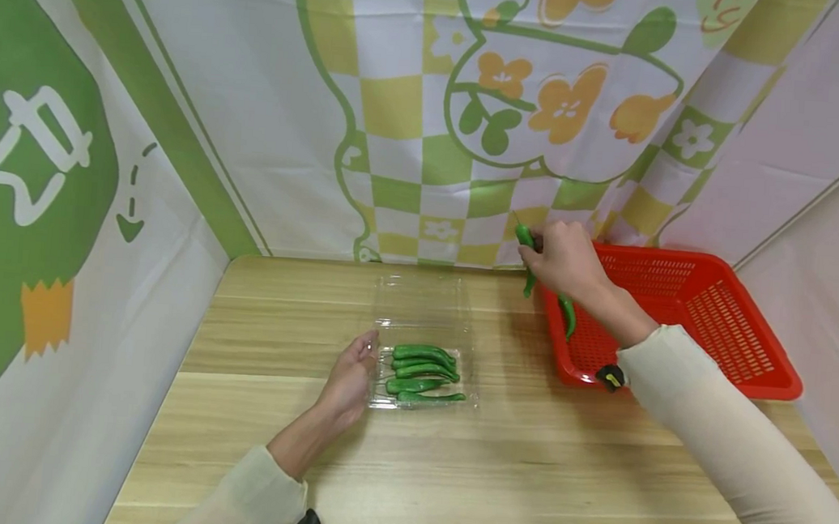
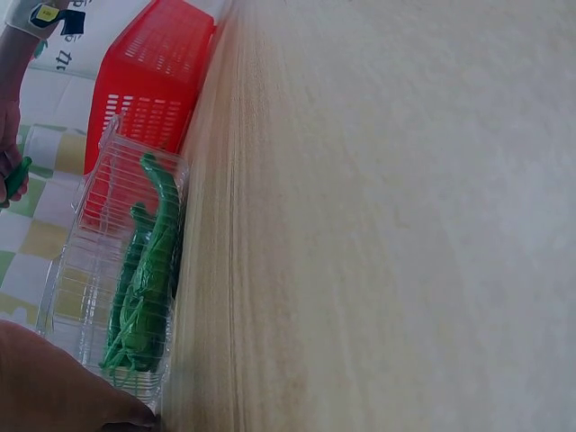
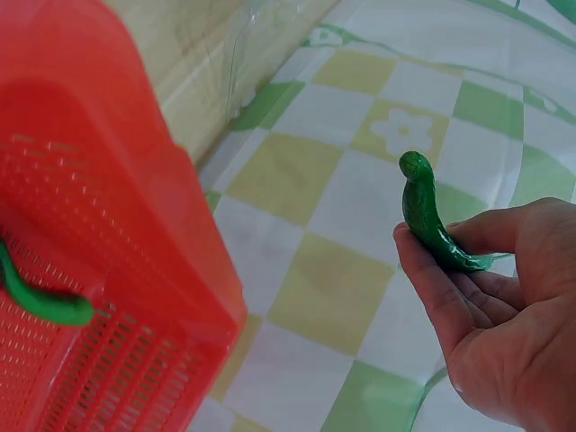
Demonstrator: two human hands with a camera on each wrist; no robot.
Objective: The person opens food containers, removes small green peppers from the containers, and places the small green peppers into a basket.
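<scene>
My right hand (image 1: 569,260) pinches a green chili pepper (image 1: 526,237) between thumb and fingers, in the air left of the red basket. In the right wrist view that chili pepper (image 3: 423,216) curves up from the fingertips. My left hand (image 1: 349,379) holds the left side of a clear plastic clamshell box (image 1: 470,391) on the table, its lid (image 1: 424,299) folded open toward the back. Several green chili peppers (image 1: 423,368) lie side by side in the box, stems to the left. Another chili pepper (image 1: 567,317) is in the basket, partly hidden by my right forearm.
The red perforated basket (image 1: 752,318) stands at the back right of the wooden table (image 1: 277,317). A patterned cloth (image 1: 428,133) hangs along the table's back edge, and printed sheets rise on both sides.
</scene>
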